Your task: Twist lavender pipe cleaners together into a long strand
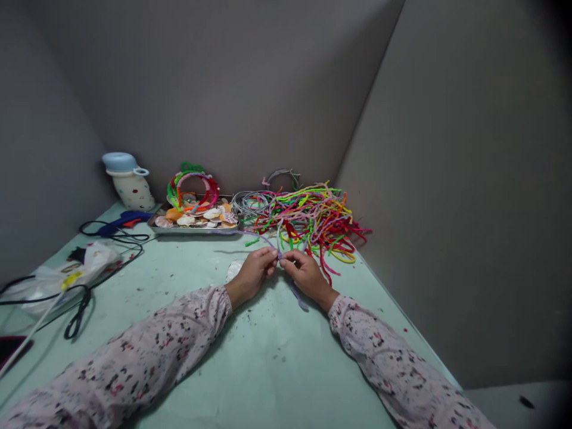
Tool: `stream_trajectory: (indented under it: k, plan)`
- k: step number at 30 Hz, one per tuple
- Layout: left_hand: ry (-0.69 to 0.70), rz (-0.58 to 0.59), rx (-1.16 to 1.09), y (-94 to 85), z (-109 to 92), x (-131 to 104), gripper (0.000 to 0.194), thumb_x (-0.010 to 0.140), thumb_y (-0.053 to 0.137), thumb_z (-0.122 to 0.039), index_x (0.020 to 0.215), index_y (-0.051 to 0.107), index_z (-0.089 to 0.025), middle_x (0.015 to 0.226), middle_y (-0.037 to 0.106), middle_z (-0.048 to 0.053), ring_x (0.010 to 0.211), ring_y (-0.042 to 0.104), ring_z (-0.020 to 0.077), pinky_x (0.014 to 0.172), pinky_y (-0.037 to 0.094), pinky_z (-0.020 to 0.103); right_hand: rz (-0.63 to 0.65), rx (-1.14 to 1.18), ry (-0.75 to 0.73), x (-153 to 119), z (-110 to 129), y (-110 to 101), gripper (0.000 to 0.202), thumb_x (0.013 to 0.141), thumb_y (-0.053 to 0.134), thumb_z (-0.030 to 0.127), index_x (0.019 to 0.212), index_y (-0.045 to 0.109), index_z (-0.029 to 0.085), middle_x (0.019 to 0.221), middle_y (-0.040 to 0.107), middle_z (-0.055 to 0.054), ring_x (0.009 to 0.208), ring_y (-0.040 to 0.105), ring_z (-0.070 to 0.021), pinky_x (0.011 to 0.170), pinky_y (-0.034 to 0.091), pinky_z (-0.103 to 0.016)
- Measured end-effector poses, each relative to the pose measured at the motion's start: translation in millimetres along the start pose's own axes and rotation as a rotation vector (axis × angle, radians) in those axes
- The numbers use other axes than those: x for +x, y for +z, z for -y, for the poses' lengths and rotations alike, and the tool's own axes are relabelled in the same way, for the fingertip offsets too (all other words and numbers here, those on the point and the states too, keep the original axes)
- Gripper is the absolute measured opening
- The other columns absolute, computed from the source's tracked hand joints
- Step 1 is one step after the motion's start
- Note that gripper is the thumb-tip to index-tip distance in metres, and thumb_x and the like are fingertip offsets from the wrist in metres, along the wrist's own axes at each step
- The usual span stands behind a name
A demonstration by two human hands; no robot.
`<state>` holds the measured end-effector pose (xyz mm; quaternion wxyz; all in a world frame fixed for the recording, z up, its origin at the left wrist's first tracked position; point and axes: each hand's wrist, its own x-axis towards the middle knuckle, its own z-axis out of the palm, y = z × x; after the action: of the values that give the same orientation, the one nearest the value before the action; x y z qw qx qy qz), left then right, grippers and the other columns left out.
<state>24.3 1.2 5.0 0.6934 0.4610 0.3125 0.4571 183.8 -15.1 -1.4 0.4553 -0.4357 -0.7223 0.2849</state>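
Note:
Above the middle of the table, my left hand (254, 271) and my right hand (309, 275) meet fingertip to fingertip. Both pinch a purple pipe cleaner (298, 297) where it crosses or twists between them. One length of it runs off to the upper left, while an end hangs below the right hand. A pale grey strand (279, 233) rises from the same spot; whether it is part of the held piece I cannot tell. Just beyond the hands lies a heap of multicoloured pipe cleaners (313, 208). A whitish round piece (233, 270) rests beside my left wrist.
Behind stands a metal tray (196, 231) of shells, with colourful pipe-cleaner-wrapped rings (210, 189) on it. Grey wire hoops (250, 203) lie beside it. On the left are a bottle (131, 187), a blue glue gun (123, 221), black cords (77, 319) and a plastic bag (100, 257). Walls edge the table.

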Motion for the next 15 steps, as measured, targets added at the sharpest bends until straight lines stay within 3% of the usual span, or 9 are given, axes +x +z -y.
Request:
stream_trajectory:
  k: [9, 15]
  plan:
    - [0.017, -0.018, -0.006, 1.5, -0.8, 0.2, 0.024, 0.079, 0.062, -0.034, 0.070, 0.051, -0.014, 0.060, 0.045, -0.004, 0.045, 0.039, 0.0040, 0.041, 0.025, 0.018, 0.024, 0.021, 0.015, -0.4, 0.9, 1.1, 0.016, 0.085, 0.057, 0.030, 0.092, 0.066, 0.019, 0.087, 0.065, -0.002, 0.078, 0.060, -0.0137, 0.071, 0.046, -0.025]
    - [0.019, -0.029, 0.039, 2.0, -0.9, -0.3, 0.027, 0.076, 0.064, -0.035, 0.066, 0.049, -0.015, 0.056, 0.039, -0.005, 0.043, 0.031, 0.0040, 0.040, 0.020, 0.019, 0.031, -0.014, -0.020, -0.5, -2.3, 0.9, 0.014, 0.086, 0.057, 0.030, 0.091, 0.065, 0.019, 0.086, 0.065, -0.001, 0.079, 0.060, -0.0142, 0.073, 0.046, -0.026]
